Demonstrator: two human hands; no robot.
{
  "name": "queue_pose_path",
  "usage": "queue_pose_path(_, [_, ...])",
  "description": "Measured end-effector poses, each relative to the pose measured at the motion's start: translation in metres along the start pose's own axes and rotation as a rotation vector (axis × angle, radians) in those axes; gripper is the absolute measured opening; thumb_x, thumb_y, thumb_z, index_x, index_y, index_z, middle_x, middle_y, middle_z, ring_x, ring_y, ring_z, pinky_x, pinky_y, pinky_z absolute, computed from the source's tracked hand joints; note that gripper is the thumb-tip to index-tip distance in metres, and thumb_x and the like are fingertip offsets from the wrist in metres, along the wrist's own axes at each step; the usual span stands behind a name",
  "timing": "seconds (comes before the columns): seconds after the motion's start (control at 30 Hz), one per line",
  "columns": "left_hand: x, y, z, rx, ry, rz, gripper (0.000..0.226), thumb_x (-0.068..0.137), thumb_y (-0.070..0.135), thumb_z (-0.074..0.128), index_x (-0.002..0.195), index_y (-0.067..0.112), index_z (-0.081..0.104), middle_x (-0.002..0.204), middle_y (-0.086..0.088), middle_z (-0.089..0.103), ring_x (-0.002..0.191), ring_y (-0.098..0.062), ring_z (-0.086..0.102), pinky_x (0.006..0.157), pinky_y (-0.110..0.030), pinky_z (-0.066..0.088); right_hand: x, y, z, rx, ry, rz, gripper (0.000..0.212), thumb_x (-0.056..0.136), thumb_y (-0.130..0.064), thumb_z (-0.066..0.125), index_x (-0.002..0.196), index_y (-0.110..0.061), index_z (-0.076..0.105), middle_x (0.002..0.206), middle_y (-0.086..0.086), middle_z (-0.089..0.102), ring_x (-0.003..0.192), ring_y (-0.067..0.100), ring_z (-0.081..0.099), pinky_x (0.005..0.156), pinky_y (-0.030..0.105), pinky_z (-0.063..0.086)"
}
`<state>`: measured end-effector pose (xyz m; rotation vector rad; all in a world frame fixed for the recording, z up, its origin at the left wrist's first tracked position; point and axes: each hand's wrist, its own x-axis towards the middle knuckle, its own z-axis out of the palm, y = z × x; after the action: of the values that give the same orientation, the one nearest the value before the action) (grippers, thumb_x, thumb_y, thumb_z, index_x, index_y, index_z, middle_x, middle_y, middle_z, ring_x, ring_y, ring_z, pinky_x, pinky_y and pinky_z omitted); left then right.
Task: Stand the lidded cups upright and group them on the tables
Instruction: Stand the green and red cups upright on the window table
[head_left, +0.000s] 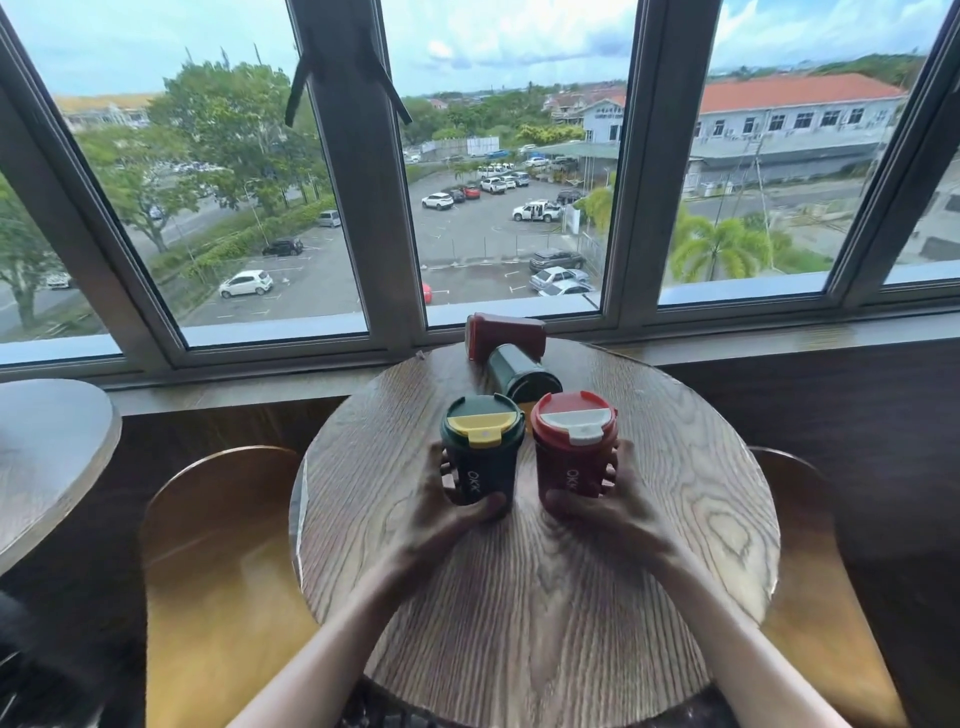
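Two toppled cups (511, 364) just behind the hand-held upright pair (530, 452).

Both bare forearms reach forward, converging slightly; the left hand (441, 512) and right hand (613, 512) are each curled in a grasp (thumbs nearest the camera, fingers wrapped round the far side)

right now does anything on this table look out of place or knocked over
Yes. Behind the two upright cups in the hands, a dark green cup and a red cup lie on their sides near the round table's window edge. No spill shows.
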<state>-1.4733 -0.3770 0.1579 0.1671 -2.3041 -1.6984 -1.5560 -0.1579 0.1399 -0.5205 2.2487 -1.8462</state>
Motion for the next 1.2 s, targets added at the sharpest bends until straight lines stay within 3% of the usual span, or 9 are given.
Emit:
queue_pose_path(0.07, [-0.001,-0.001,-0.004,-0.003,-0.029,-0.015,0.072,0.07,0.033,0.085,0.126,0.028,0.04,0.12,0.011,0.056,0.097,0.007,0.064,0.071,-0.015,0.054,-0.001,-0.004,-0.002,-0.012,-0.004,-0.016,0.091,0.055,-0.068,0.081,0.128,-0.038,0.036,0.128,0.0,0.057,0.118,0.017,0.06,0.099,0.045,0.052])
queue_pose_path(0.17, [-0.006,0.005,-0.008,-0.037,-0.038,0.003,0.071,0.073,0.064,0.065,0.134,0.044,0.034,0.127,0.023,0.053,0.111,0.01,0.057,0.09,-0.02,0.047,-0.011,-0.023,-0.007,0.062,0.083,-0.09,0.095,0.063,-0.088,0.05,0.139,-0.034,0.041,0.131,-0.011,0.057,0.121,-0.004,0.053,0.096,0.014,0.044])
queue_pose_path(0.2, [-0.006,0.007,-0.01,-0.049,-0.01,0.026,0.079,0.072,0.074,0.056,0.141,0.043,0.031,0.132,0.027,0.05,0.118,0.012,0.051,0.095,-0.019,0.043,-0.011,-0.029,-0.01,0.081,0.139,-0.126,0.09,0.067,-0.088,0.044,0.137,-0.032,0.047,0.13,-0.013,0.058,0.12,-0.006,0.054,0.095,0.013,0.043])
queue_pose_path(0.3, [0.005,0.02,-0.014,-0.087,0.113,0.071,0.09,0.068,0.086,0.042,0.14,0.031,0.039,0.125,0.031,0.052,0.116,0.015,0.049,0.087,-0.013,0.041,0.009,-0.042,-0.02,0.147,0.293,-0.131,0.066,0.084,-0.076,0.037,0.116,-0.026,0.066,0.116,-0.005,0.069,0.111,0.011,0.063,0.097,0.032,0.046])
queue_pose_path(0.4, [0.021,0.039,-0.016,-0.12,0.185,0.029,0.067,0.068,0.073,0.05,0.119,0.03,0.054,0.112,0.018,0.06,0.105,0.005,0.058,0.08,-0.02,0.043,0.049,-0.059,-0.031,0.043,0.307,-0.106,0.03,0.097,-0.036,0.053,0.111,-0.015,0.069,0.112,0.004,0.071,0.107,0.022,0.065,0.099,0.043,0.05])
queue_pose_path(0.53, [0.035,0.043,-0.018,-0.138,0.162,-0.051,0.058,0.061,0.059,0.059,0.107,0.023,0.056,0.103,0.004,0.064,0.096,-0.011,0.062,0.078,-0.032,0.048,0.115,-0.077,-0.032,-0.249,0.065,-0.107,0.031,0.087,-0.005,0.065,0.117,-0.013,0.066,0.123,0.014,0.064,0.112,0.029,0.061,0.093,0.038,0.051])
queue_pose_path(0.83, [0.041,0.036,-0.014,-0.186,0.164,-0.12,0.05,0.058,0.052,0.061,0.101,0.028,0.055,0.101,0.0,0.059,0.097,-0.018,0.059,0.083,-0.04,0.048,0.195,-0.107,0.016,-1.348,-0.628,-0.22,0.075,0.074,-0.012,0.073,0.137,-0.044,0.049,0.162,-0.004,0.017,0.144,0.029,0.017,0.115,0.052,0.026])
queue_pose_path(1.03, [0.04,0.035,-0.01,-0.18,0.19,-0.119,0.048,0.06,0.053,0.06,0.102,0.029,0.054,0.103,-0.005,0.059,0.096,-0.018,0.059,0.084,-0.04,0.048,0.206,-0.11,0.032,-1.598,-0.771,-0.168,0.091,0.072,-0.017,0.083,0.144,-0.051,0.037,0.165,-0.006,0.004,0.143,0.031,0.019,0.111,0.054,0.034])
queue_pose_path(1.2, [0.04,0.037,-0.008,-0.203,0.205,-0.117,0.051,0.059,0.05,0.06,0.102,0.024,0.056,0.1,-0.004,0.057,0.093,-0.017,0.057,0.082,-0.038,0.046,0.202,-0.104,0.031,-1.598,-0.73,-0.273,0.076,0.074,-0.013,0.08,0.138,-0.041,0.05,0.156,0.0,0.027,0.129,0.032,0.035,0.102,0.046,0.043])
